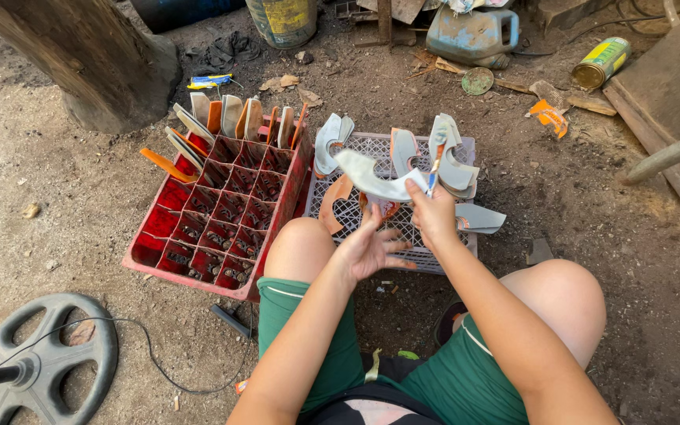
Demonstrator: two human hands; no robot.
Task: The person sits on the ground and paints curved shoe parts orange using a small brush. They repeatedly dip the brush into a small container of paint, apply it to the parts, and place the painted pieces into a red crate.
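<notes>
We sit on the dirt ground with a white plastic crate with a grid top in front of our knees. Our right hand is closed around one end of a curved, pale grey metal piece shaped like a crescent, and it holds the piece up just above the white crate. A thin stick with an orange band is pinched in the same hand, beside the piece. Our left hand is open with the fingers spread, holds nothing, and floats just under the curved piece, near the front edge of the white crate. More curved grey pieces lie in a pile on the back of the white crate, and an orange curved piece lies on its left side. Touching the left side of the white crate is a red plastic crate with many small square pockets, with flat grey and orange pieces standing along its far row. To do this well, we think we should keep a firm hold on the end, bring the open hand up to steady the other end, and mind the thin edges.
</notes>
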